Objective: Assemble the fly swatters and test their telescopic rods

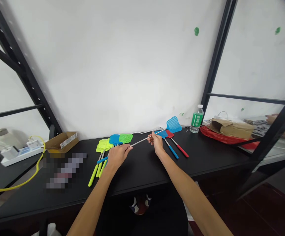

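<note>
Stretched between my hands is a blue fly swatter (173,125) with its thin metal rod drawn out long and its mesh head up to the right. My left hand (117,156) is closed around its blue handle end. The fingers of my right hand (156,142) pinch the rod nearer the head. Beneath and beside my left hand lie several yellow-green fly swatters (99,168), a blue swatter head (114,139) and a green swatter head (126,138). Right of my right hand rest another blue fly swatter (173,151) and a red fly swatter (182,150).
A water bottle (196,119) stands by the right shelf post. An open cardboard box (62,143) and a white power strip (25,154) are at left on the black table (142,173). Beyond the right post sit a carton (231,128) and another person's hand (271,118).
</note>
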Action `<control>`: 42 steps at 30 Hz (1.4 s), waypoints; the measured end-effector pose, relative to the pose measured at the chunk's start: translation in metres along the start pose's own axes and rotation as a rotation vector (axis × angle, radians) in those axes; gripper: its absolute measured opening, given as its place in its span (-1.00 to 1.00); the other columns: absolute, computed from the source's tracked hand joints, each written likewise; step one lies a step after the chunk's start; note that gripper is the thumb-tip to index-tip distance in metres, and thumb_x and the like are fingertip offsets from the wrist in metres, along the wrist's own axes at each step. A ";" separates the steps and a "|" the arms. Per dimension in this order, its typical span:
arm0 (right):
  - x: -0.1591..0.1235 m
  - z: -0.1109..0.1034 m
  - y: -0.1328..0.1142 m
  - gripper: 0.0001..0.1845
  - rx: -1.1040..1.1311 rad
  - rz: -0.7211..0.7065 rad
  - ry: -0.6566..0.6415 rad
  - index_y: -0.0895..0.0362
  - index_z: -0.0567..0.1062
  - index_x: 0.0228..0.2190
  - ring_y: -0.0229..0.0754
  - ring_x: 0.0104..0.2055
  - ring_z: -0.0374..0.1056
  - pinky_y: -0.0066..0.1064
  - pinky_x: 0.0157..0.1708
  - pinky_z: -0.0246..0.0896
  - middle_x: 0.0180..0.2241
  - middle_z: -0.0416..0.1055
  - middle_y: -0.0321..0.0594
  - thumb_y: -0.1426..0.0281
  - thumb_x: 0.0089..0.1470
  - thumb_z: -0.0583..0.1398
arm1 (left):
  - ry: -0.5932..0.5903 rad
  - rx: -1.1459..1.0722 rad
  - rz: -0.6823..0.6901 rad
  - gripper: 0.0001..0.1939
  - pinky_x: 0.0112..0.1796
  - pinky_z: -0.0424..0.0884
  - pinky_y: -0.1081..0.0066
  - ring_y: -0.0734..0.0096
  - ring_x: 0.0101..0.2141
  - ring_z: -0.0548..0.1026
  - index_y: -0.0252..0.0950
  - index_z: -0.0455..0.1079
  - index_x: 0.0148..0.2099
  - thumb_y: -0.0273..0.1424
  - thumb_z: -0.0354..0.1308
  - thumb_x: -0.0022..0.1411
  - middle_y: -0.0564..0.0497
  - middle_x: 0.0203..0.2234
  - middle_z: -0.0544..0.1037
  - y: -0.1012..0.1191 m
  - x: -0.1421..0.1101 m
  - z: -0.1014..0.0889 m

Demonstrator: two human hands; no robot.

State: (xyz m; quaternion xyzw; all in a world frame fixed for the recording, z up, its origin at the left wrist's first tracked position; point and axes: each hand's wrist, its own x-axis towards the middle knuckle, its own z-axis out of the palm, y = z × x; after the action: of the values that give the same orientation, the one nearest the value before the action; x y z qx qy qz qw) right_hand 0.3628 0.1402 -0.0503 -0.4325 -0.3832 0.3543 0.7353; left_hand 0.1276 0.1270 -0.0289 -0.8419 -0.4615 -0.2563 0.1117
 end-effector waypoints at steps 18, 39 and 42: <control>-0.016 0.016 0.011 -0.41 0.000 0.064 -0.389 0.18 0.55 -0.39 -0.34 -0.62 0.28 -0.52 -0.67 -0.02 -0.50 0.52 -0.15 -0.14 -0.02 0.20 | 0.093 0.022 0.033 -0.59 -0.32 0.27 0.41 0.29 -0.23 0.55 -0.15 0.50 -0.04 -0.11 -0.12 0.41 -0.04 -0.20 0.63 -0.005 -0.011 0.011; 0.005 -0.009 -0.001 -0.45 0.096 0.028 -0.039 0.18 0.53 -0.50 -0.21 -0.55 0.36 -0.44 -0.63 0.09 -0.54 0.52 -0.09 -0.10 -0.06 0.24 | 0.173 0.078 -0.052 -0.59 -0.14 0.22 0.24 0.17 -0.25 0.54 -0.12 0.56 -0.08 -0.09 -0.06 0.37 -0.07 -0.28 0.64 -0.035 -0.009 -0.004; 0.007 -0.012 -0.003 -0.45 0.099 0.021 -0.004 0.17 0.53 -0.50 -0.21 -0.55 0.35 -0.44 -0.63 0.10 -0.54 0.52 -0.09 -0.10 -0.05 0.24 | 0.210 0.095 -0.101 -0.61 -0.12 0.18 0.20 0.15 -0.24 0.51 -0.13 0.57 -0.10 -0.11 -0.05 0.36 -0.09 -0.27 0.64 -0.042 -0.010 -0.007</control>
State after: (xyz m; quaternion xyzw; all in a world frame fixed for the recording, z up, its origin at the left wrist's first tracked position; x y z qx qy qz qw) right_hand 0.3769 0.1407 -0.0500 -0.3988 -0.3621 0.3815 0.7512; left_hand 0.0858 0.1406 -0.0303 -0.7800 -0.5006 -0.3263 0.1860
